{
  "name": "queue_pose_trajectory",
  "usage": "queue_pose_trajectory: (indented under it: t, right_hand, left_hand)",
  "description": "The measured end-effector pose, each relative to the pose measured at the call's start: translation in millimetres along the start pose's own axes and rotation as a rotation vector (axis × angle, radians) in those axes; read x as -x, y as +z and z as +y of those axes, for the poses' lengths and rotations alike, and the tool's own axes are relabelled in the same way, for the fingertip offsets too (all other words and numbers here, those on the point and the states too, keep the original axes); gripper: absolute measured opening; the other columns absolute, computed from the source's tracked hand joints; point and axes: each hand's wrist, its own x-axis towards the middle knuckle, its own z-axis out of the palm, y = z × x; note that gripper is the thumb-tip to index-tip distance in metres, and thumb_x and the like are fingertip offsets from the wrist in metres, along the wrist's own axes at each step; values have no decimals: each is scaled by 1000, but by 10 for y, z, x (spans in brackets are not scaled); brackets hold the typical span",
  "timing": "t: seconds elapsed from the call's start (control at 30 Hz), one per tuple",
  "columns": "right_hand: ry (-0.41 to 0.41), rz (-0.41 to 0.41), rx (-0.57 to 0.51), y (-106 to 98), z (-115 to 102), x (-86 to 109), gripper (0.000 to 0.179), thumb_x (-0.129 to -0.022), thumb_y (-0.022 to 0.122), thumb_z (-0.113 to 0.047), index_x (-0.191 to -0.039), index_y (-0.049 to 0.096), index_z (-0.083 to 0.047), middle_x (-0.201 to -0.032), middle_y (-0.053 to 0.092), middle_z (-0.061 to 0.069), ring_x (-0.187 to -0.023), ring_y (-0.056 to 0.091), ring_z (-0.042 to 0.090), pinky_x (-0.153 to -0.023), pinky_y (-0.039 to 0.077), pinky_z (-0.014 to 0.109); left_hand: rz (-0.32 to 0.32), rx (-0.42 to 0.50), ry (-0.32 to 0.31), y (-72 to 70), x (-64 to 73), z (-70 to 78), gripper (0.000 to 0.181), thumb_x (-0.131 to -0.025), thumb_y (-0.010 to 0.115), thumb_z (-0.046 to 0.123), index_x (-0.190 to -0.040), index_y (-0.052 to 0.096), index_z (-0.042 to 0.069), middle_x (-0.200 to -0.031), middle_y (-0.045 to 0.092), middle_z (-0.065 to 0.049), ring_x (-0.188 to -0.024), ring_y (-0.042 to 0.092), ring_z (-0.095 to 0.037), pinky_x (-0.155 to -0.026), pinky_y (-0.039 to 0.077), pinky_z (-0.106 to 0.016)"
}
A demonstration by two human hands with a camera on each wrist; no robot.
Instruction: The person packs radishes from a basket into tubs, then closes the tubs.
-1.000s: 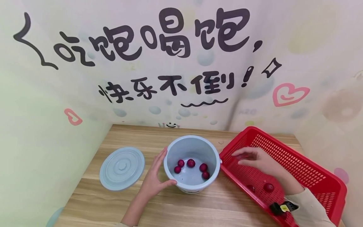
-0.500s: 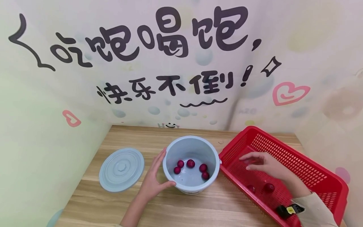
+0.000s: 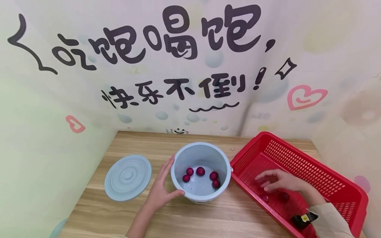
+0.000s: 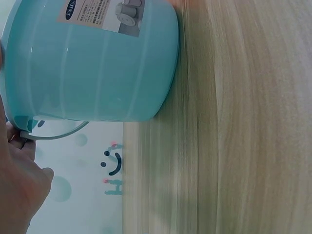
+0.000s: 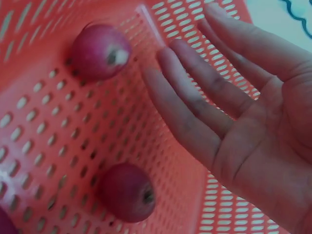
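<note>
On the table stands a light blue plastic bucket (image 3: 200,195). My left hand (image 3: 162,191) holds its left side, thumb at the front rim and fingers along the wall; the left wrist view shows fingers by the bucket's handle (image 4: 56,137). Several round purple-red fruits (image 3: 200,171) lie on the bucket's floor. My right hand (image 3: 281,180) reaches into a red slotted basket (image 3: 247,150), palm bare and fingers extended. Two more purple-red fruits, an upper fruit (image 5: 100,51) and a lower fruit (image 5: 127,192), lie near its fingertips without contact. Their exact kind is unclear.
A round blue lid (image 3: 128,178) lies flat on the wooden table (image 3: 98,211), left of the bucket. Behind the table rises a printed wall (image 3: 148,119). The basket's right wall (image 3: 351,195) stands beyond my right wrist. Another purple-red fruit (image 5: 6,224) shows at the right wrist view's corner.
My right hand has moved lower and nearer in the basket, toward the fruits lying there. The left hand stays on the bucket, and the fruits inside it lie as before.
</note>
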Motion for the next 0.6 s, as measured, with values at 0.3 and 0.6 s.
queue_pose_trajectory:
  t: [0.3,0.6]
  right_hand:
    - [163,-76,-49,37,162,-4,35,-95,60,-2,-128,58,11,-116,66,28,-96,70,18,-80,64,31]
    - [172,-56,28,77,167,-31,24,-92,66,-5,-114,70,2,-101,73,11,-83,69,11,-74,64,26]
  left_hand:
    - [5,-3,8,-1,1,10,110,-72,72,72,-158,28,19,-165,29,-4,-153,27,-26,-129,4,-23]
    - [7,-8,5,0,-2,3,110,-72,75,69,-158,28,20,-165,30,-6,-152,29,-26,-130,8,-38]
